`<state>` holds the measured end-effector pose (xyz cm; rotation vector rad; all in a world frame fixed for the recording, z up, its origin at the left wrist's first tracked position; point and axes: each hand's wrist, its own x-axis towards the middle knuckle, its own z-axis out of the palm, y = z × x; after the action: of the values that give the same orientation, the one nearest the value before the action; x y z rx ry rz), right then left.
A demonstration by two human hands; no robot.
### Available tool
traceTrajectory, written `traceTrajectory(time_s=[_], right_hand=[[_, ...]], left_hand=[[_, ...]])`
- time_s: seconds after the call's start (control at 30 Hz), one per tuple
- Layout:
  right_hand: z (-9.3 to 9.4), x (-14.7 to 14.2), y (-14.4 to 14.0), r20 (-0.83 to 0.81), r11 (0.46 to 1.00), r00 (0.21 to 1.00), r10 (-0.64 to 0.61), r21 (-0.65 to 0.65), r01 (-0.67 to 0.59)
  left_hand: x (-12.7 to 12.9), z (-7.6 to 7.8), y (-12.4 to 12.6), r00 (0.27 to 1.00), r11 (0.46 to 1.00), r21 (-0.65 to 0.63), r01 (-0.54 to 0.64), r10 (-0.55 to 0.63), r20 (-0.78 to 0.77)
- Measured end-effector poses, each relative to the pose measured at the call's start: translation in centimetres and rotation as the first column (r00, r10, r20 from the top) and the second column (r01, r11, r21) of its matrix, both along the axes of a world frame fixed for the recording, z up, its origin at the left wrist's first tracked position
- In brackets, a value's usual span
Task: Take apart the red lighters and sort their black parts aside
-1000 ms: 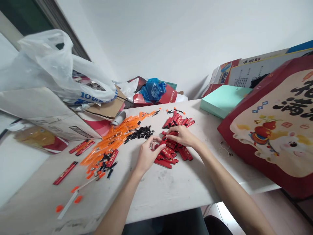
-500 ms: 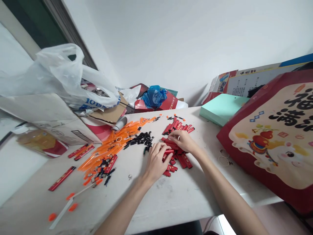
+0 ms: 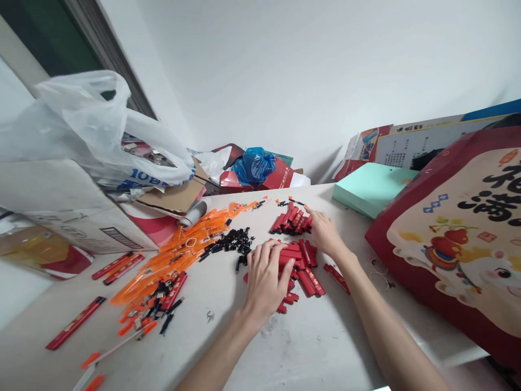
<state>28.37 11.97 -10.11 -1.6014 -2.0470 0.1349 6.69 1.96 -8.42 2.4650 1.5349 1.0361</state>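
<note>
My left hand [image 3: 264, 271] lies over the near pile of slim red casings [image 3: 307, 279] with gold print and dark ends. Its fingers curl round several of them, and the thumb presses from the right. At the right edge of a smaller, farther heap of red casings [image 3: 290, 217], my right hand [image 3: 325, 233] has its fingers bent against a red casing; its palm side is hidden. One separate red casing [image 3: 337, 278] lies beside my right forearm. To the left of my left hand is a heap of small black parts [image 3: 234, 241].
Orange translucent strips [image 3: 175, 255] spread across the left of the table [image 3: 309, 347]. A carton [image 3: 69, 206] with a white plastic bag [image 3: 93, 125] borders them. A mint-green box [image 3: 370, 187] and a large red gift bag [image 3: 456, 233] stand on the right.
My right hand has moved from the near pile to the right side of the farther heap. My left hand stays on the near pile. The view has shifted slightly.
</note>
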Motion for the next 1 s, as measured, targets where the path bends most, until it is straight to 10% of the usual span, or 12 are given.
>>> traceTrajectory(time_s=[0.23, 1.0], right_hand=[[-0.2, 4.1, 0.2, 0.103, 0.994, 0.993, -0.053, -0.094, 0.063], [-0.7, 4.3, 0.5, 0.134, 0.998, 0.991, -0.020, -0.064, 0.029]], left_hand=[[-1.6, 0.4, 0.1, 0.999, 0.999, -0.043, -0.008, 0.010, 0.048], [-2.0, 0.7, 0.3, 0.982, 0.997, -0.077, -0.006, 0.021, 0.190]])
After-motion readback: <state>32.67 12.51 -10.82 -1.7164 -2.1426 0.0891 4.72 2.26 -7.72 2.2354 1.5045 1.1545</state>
